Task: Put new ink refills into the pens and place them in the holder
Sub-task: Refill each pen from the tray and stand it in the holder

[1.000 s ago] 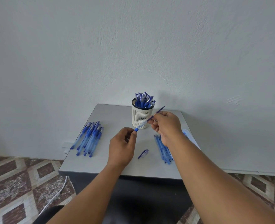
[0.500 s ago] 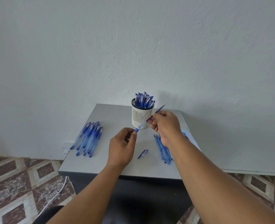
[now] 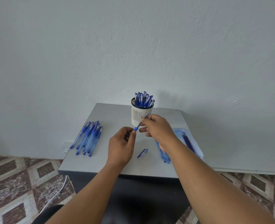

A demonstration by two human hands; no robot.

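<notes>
A thin blue pen part [image 3: 141,122], pen or refill I cannot tell, slants between my two hands in front of the holder. My left hand [image 3: 120,146] pinches its blue lower end between thumb and forefinger. My right hand [image 3: 158,129] grips its upper length, and only a short tip shows past the fingers. The white slotted holder [image 3: 139,116] stands at the back of the grey table [image 3: 111,117], filled with several blue pens [image 3: 144,99]. A loose blue cap [image 3: 142,153] lies on the table below my hands.
A pile of several blue pens [image 3: 89,138] lies on the table's left side. More pens [image 3: 164,155] lie under my right forearm. A clear tray [image 3: 196,147] with dark refills [image 3: 188,142] sits at the right edge. A white cable [image 3: 56,194] runs across the patterned floor.
My right hand has slid down and left along the pen part toward my left hand. Much less of the part shows past its fingers. My left hand has stayed in place.
</notes>
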